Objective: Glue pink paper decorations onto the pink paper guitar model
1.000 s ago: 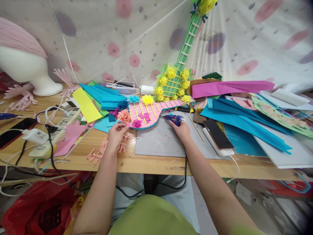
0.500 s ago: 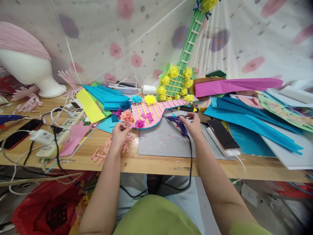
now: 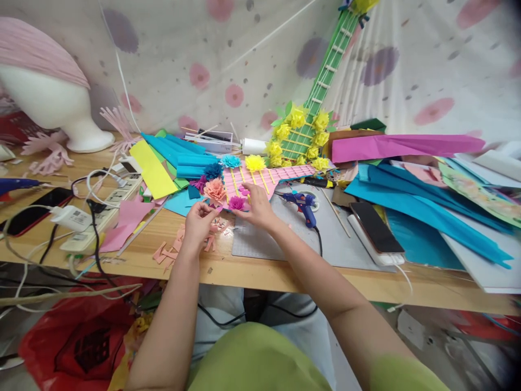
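Since the earlier frame, the right hand (image 3: 257, 207) has left the blue pistol-shaped glue gun (image 3: 303, 205) and crossed to the pink paper guitar (image 3: 280, 174); the gun lies on the grey gridded cutting mat (image 3: 260, 241). The guitar lies on the wooden surface (image 3: 252, 272), narrow neck pointing right, broad end before the hands. Right fingers spread widely over that end, beside the ruffled magenta paper flower (image 3: 236, 203); whether they touch it I cannot tell. The left hand (image 3: 198, 224) seems to pinch a small magenta paper piece (image 3: 218, 208) just below the layered coral paper flower (image 3: 214, 190).

Positioning that piece appears to be the step in hand; the next move would call for light fingertips, as petals could crush. Behind, a shallow white box (image 3: 223, 146) holds thin sticks. Beneath the surface sits a printed red plastic bag (image 3: 44, 342), contents unclear.
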Demonstrator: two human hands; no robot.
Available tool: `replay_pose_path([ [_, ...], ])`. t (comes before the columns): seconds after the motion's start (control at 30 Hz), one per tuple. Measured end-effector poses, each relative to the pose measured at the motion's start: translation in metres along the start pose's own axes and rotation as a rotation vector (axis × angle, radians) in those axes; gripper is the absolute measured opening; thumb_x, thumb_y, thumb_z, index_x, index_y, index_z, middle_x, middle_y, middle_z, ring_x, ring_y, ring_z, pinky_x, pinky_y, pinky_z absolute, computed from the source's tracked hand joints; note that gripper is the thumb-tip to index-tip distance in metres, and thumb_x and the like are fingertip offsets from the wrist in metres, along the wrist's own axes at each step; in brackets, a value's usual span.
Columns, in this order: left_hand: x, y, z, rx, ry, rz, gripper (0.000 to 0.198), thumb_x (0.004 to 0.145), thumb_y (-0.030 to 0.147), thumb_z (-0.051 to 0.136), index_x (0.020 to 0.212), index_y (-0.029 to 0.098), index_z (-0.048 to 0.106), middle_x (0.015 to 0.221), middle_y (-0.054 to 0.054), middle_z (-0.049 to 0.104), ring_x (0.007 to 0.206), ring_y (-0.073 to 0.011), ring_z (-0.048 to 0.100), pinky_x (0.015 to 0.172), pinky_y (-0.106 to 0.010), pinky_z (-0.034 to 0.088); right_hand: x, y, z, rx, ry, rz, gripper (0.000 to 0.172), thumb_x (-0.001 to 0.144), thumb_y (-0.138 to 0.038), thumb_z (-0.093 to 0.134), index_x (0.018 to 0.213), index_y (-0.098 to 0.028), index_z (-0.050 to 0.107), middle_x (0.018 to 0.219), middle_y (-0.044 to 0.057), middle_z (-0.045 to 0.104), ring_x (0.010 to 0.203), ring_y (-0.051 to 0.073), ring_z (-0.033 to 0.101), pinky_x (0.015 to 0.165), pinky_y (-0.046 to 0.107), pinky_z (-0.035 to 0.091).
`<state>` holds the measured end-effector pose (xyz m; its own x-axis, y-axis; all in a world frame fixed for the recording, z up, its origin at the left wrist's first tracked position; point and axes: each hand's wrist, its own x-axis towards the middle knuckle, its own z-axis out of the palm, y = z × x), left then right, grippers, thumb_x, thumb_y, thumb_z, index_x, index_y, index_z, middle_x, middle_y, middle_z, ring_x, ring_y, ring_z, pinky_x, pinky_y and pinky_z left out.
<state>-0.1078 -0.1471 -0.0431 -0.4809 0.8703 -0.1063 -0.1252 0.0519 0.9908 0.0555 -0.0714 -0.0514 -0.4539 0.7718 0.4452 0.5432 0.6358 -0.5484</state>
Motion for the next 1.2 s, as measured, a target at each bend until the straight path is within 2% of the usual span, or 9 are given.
replay_pose_path([
  [0.1, 0.000, 0.001, -0.004, 0.005, -0.011, -0.012, 0.035, 0.050, 0.030, 0.071, 0.065, 0.020, 0.042, 0.066, 0.006, 0.050, 0.049, -0.0055, 0.040, 0.041, -0.019, 0.037, 0.007, -0.008, 0.015, -0.056, -0.031, 0.010, 0.069, 0.069, -0.036, 0.070, 0.129, -0.016, 0.042, 0.127, 0.017, 0.051, 0.117, 0.032, 0.045, 0.100, 0.048, 0.035],
  [0.23, 0.005, -0.005, -0.006, 0.023, 0.002, 0.037, 0.027, 0.053, 0.025, 0.066, 0.065, 0.020, 0.042, 0.065, 0.006, 0.047, 0.049, -0.0052, 0.039, 0.043, -0.018, 0.036, 0.011, -0.017, 0.026, -0.097, -0.072, -0.017, 0.070, 0.068, -0.032, 0.069, 0.130, -0.016, 0.042, 0.122, 0.016, 0.053, 0.114, 0.033, 0.045, 0.098, 0.047, 0.035],
  [0.33, 0.007, -0.010, -0.005, 0.037, 0.004, 0.065, 0.023, 0.056, 0.022, 0.064, 0.065, 0.020, 0.043, 0.062, 0.006, 0.046, 0.050, -0.0054, 0.039, 0.047, -0.018, 0.036, 0.011, -0.019, 0.033, -0.092, -0.048, 0.017, 0.066, 0.069, -0.029, 0.064, 0.131, -0.016, 0.042, 0.114, 0.015, 0.056, 0.107, 0.032, 0.048, 0.094, 0.046, 0.037],
  [0.5, 0.006, -0.007, -0.002, 0.037, -0.023, 0.105, 0.019, 0.058, 0.018, 0.062, 0.063, 0.020, 0.044, 0.057, 0.007, 0.042, 0.049, -0.0063, 0.039, 0.049, -0.019, 0.034, 0.012, -0.015, 0.041, -0.026, 0.027, 0.086, 0.050, 0.073, -0.018, 0.052, 0.123, -0.016, 0.047, 0.101, 0.012, 0.060, 0.099, 0.029, 0.051, 0.090, 0.042, 0.039],
  [0.63, 0.010, -0.004, 0.001, 0.103, -0.075, 0.167, 0.022, 0.057, 0.015, 0.064, 0.065, 0.020, 0.045, 0.058, 0.007, 0.047, 0.052, -0.0069, 0.043, 0.052, -0.019, 0.034, 0.015, -0.006, 0.041, 0.111, 0.058, 0.154, 0.045, 0.072, -0.017, 0.051, 0.116, -0.018, 0.049, 0.092, 0.008, 0.061, 0.094, 0.025, 0.053, 0.088, 0.041, 0.042],
  [0.8, 0.020, 0.000, 0.002, 0.243, -0.150, 0.042, 0.027, 0.057, 0.017, 0.067, 0.074, 0.021, 0.046, 0.055, 0.007, 0.053, 0.047, -0.0101, 0.047, 0.048, -0.021, 0.034, 0.016, 0.002, 0.038, 0.311, 0.049, 0.234, 0.041, 0.070, -0.017, 0.051, 0.110, -0.020, 0.049, 0.087, 0.003, 0.060, 0.090, 0.020, 0.056, 0.083, 0.036, 0.046],
  [0.87, 0.022, 0.006, 0.004, 0.302, -0.167, 0.015, 0.029, 0.055, 0.016, 0.067, 0.075, 0.022, 0.046, 0.053, 0.007, 0.053, 0.046, -0.0114, 0.048, 0.048, -0.022, 0.035, 0.016, 0.003, 0.036, 0.326, 0.030, 0.226, 0.041, 0.070, -0.015, 0.051, 0.111, -0.021, 0.050, 0.089, 0.003, 0.061, 0.090, 0.018, 0.057, 0.083, 0.034, 0.047],
  [1.03, 0.025, 0.016, 0.007, 0.434, -0.155, 0.061, 0.030, 0.053, 0.009, 0.064, 0.074, 0.022, 0.046, 0.051, 0.008, 0.053, 0.048, -0.0122, 0.050, 0.052, -0.023, 0.035, 0.017, 0.003, 0.029, 0.279, -0.053, 0.142, 0.043, 0.073, -0.010, 0.049, 0.115, -0.020, 0.053, 0.108, 0.007, 0.066, 0.099, 0.018, 0.058, 0.089, 0.036, 0.045],
  [1.2, 0.029, 0.010, 0.010, 0.474, -0.183, 0.065, 0.031, 0.055, 0.006, 0.060, 0.076, 0.023, 0.044, 0.051, 0.009, 0.051, 0.047, -0.0127, 0.049, 0.052, -0.024, 0.032, 0.019, 0.004, 0.024, 0.274, -0.147, 0.141, 0.043, 0.071, -0.007, 0.047, 0.111, -0.021, 0.056, 0.095, 0.002, 0.070, 0.096, 0.018, 0.060, 0.093, 0.039, 0.043],
])
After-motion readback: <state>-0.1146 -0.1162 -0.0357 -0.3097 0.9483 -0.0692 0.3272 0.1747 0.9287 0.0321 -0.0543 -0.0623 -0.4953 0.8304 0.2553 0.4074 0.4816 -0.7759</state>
